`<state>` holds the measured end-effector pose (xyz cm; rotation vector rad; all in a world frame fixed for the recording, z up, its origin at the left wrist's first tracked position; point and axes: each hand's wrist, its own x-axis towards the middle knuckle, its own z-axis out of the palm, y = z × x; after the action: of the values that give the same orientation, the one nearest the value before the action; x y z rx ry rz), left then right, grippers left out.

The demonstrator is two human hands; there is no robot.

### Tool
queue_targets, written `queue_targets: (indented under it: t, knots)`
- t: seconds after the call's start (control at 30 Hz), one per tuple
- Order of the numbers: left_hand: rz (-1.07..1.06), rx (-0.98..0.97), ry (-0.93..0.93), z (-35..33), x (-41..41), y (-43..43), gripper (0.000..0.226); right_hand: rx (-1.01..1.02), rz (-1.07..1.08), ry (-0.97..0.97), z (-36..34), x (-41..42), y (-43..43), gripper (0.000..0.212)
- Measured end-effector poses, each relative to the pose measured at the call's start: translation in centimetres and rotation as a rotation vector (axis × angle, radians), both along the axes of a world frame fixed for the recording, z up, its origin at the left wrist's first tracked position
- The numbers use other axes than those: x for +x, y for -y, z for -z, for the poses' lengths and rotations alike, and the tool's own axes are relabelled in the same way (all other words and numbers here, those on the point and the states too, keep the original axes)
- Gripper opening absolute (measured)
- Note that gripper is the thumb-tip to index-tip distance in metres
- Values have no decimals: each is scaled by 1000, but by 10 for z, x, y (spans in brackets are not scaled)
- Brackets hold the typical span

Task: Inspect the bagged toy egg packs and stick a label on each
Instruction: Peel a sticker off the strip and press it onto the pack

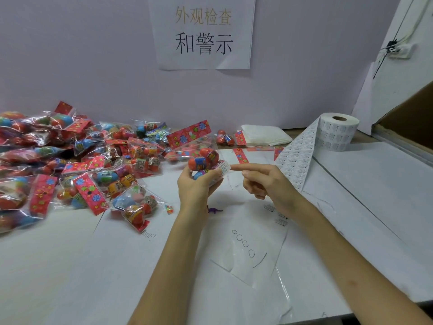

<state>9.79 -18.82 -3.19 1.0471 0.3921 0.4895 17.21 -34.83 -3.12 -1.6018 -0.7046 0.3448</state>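
The person's left hand (199, 184) gripped a toy egg pack (203, 161) above the middle of the white bench (70, 266), with its fingers curled round the lower part of the clear bag. Orange eggs with coloured bands showed through the bag, and its red flowered header card stood up and tilted to the right. A small white label (223, 169) lay on the right side of that pack. The right hand (264, 181) was just beside it. Its index finger was straight and the tip touched the label, while the other fingers were curled in and held nothing.

A large pile of bagged egg packs (70, 160) covered the left part of the bench up to the wall. At the far right stood a label roll (337, 132), and its label strip (296, 158) trailed down toward the right hand. A folded white cloth (264, 134) lay near the wall, with loose red header cards (240, 156) just in front of it.

Below the left hand lay a small purple toy dinosaur (214, 210), and near it a few coloured beads (169, 208). An empty clear bag (253, 245) lay flat between the forearms. A paper sign (202, 31) with Chinese characters hung on the wall.
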Motion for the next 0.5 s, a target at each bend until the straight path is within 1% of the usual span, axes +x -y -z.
queue_targets:
  t: [0.07, 0.13, 0.17, 0.2, 0.33, 0.4, 0.5]
  knots:
    - [-20, 34, -14, 1, 0, 0, 32, -123, 88, 67, 6, 3, -2, 34]
    - [-25, 36, -30, 2, 0, -1, 32, -312, 169, 154, 11, 6, -2, 44]
    - [-21, 37, -34, 1, -1, -2, 33, -359, 185, 157, 12, 7, -2, 46]
    - [-6, 43, -28, 0, -1, -3, 34, -352, 189, 133, 12, 8, -2, 42]
    - [130, 112, 23, -1, -5, 6, 34, -139, 112, -22, 4, 4, -2, 25]
    - [179, 171, 35, -1, -6, 11, 36, -107, 81, -40, 3, -1, -4, 27]
    - [209, 210, 50, -1, -6, 17, 38, -82, 148, 7, 6, -5, -8, 31]
